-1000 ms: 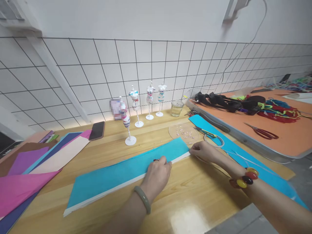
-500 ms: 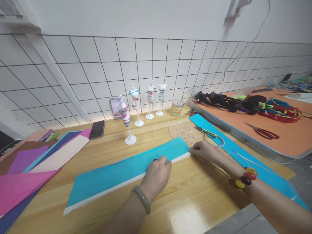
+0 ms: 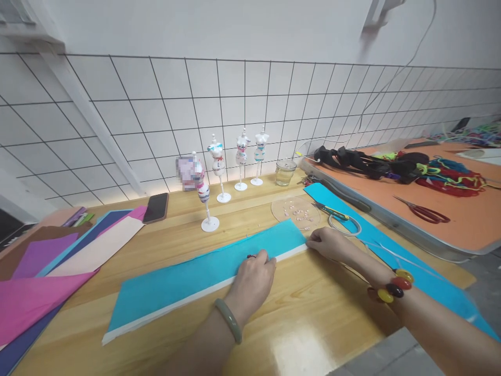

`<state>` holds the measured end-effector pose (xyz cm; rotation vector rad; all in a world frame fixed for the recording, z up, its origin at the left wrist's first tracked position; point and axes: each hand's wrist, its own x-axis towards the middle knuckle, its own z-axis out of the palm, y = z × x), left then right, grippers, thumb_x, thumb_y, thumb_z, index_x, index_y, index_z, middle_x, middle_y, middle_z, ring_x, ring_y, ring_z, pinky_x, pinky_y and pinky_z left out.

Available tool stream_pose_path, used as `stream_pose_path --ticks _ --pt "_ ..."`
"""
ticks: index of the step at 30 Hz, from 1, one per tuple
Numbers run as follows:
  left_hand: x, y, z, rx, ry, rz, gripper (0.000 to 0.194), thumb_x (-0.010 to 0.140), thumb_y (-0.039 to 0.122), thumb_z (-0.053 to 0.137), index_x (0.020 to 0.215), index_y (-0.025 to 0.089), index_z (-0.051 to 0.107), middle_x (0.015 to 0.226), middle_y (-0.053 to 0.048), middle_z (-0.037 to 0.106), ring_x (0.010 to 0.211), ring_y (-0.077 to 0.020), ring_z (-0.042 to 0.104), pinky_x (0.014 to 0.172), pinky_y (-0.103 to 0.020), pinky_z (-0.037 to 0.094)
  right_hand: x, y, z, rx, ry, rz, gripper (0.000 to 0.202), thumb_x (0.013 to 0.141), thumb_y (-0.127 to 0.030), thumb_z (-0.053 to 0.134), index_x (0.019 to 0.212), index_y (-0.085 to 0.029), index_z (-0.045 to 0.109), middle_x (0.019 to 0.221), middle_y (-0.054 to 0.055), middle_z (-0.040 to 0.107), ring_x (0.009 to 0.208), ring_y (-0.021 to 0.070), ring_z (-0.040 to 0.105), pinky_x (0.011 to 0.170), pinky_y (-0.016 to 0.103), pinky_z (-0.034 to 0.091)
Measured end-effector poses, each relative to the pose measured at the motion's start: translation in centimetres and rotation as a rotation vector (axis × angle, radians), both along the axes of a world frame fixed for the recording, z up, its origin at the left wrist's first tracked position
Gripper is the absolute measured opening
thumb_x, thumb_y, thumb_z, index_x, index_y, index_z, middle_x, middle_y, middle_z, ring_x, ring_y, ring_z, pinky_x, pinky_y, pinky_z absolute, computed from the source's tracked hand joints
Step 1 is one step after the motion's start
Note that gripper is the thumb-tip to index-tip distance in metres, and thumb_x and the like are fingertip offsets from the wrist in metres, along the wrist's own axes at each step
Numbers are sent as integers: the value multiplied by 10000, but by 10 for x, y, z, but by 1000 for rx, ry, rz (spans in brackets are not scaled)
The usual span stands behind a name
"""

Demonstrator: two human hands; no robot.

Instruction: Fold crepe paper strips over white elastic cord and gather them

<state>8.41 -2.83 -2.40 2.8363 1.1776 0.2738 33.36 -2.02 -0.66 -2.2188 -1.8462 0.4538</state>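
Observation:
A long blue sheet of paper (image 3: 172, 279) lies slantwise on the wooden table, with a white strip of tape (image 3: 168, 309) along its near edge. My left hand (image 3: 253, 282), wearing a green bangle, has its fingers curled closed on that taped edge near the middle. At the sheet's right corner, my right hand (image 3: 326, 244) is closed in a pinch at the strip's end; its fingertips hide exactly what is between them. A beaded bracelet (image 3: 395, 286) circles my right wrist. Just behind this hand are a tape roll (image 3: 358, 227) and a yellow utility knife (image 3: 332, 211).
Several small white dress forms (image 3: 218, 162) stand at the back beside a glass cup (image 3: 285, 172). A clear round plate (image 3: 284, 211) holds small beads. Coloured papers (image 3: 50, 290) and a phone (image 3: 156, 207) lie left. Red-handled scissors (image 3: 428, 213) rest on an orange mat (image 3: 465, 230) at right.
My right hand has shifted very slightly to the right at the end of the strip. My left hand stays in place on the taped edge.

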Motion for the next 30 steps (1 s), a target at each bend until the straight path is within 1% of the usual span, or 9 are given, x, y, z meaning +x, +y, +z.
stream_pose_path --ticks 6,10,15,17,19,21,23,26,30 --pt "0 0 -1 25 13 -12 277 904 209 282 916 198 558 828 -48 503 646 -143 491 582 -262 396 -1 1 -1 6 -14 -20 247 688 -376 506 522 -194 522 523 10 579 484 138 509 436 239 254" --pt "0 0 -1 51 2 -18 289 910 213 269 927 198 557 817 -45 500 637 -140 484 570 -261 386 -3 -1 5 40 -27 -44 157 700 -328 505 644 -199 575 655 27 647 572 151 567 469 229 318" --pt "-1 0 -2 63 7 -20 274 906 203 280 921 201 554 826 -45 505 631 -146 479 560 -269 373 -7 -19 16 131 -102 -127 221 776 -370 431 780 -206 578 691 47 652 604 186 585 494 260 364" --pt "-1 0 -3 74 14 -20 265 905 207 287 921 203 551 824 -43 507 635 -149 480 556 -269 369 -10 -31 12 224 -135 -51 226 802 -348 411 832 -207 584 759 58 660 685 201 603 561 284 418" --pt "-1 0 -3 86 18 -20 268 908 219 284 914 202 551 820 -42 508 638 -152 481 552 -269 365 -17 -44 3 337 -152 154 255 833 -305 388 946 -199 590 931 83 659 864 215 601 721 323 456" --pt "0 0 -3 94 18 -21 279 912 227 273 914 201 551 820 -42 509 641 -152 483 554 -269 364 -28 -55 -9 406 -162 377 323 858 -271 372 1119 -185 542 1137 104 597 1076 227 519 908 391 397" --pt "0 0 -2 91 18 -22 293 916 230 259 921 203 550 826 -41 510 646 -150 486 564 -267 367 -39 -63 -21 416 -193 481 384 877 -285 370 1232 -182 470 1262 105 518 1199 234 417 996 461 313" --pt "0 0 -1 70 30 -17 303 919 237 249 924 203 550 843 -41 510 652 -145 493 586 -266 377 -50 -68 -31 350 -262 506 449 900 -344 337 1308 -164 396 1336 102 443 1257 230 342 1022 488 279" --pt "1 0 -1 51 42 -21 287 915 231 265 958 203 548 862 -43 508 667 -146 498 603 -269 387 -46 -66 -38 292 -335 438 532 902 -424 295 1332 -119 367 1370 131 383 1279 243 299 1042 478 250"
